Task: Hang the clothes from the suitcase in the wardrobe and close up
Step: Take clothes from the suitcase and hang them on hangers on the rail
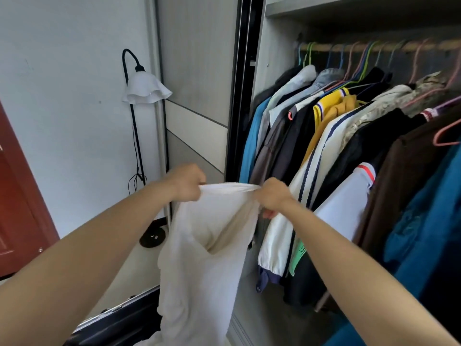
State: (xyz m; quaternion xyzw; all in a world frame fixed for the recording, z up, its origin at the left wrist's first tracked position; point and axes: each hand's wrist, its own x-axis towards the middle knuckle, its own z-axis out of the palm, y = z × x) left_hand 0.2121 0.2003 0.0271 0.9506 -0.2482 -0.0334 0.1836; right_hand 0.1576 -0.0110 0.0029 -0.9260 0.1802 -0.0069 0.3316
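Both-fisted, left hand (187, 182) and right hand (274, 196) on white garment (207, 245).

Lamp (144, 89) left of wardrobe (262, 121), clothes (324, 136) inside on rail (374, 46)

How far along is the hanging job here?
Done: clothes already hang on the rail; their origin is unclear. In hand: left hand and right hand grip a white garment, no hanger visible. Left: hang it, slide the wardrobe door shut, close the black suitcase.
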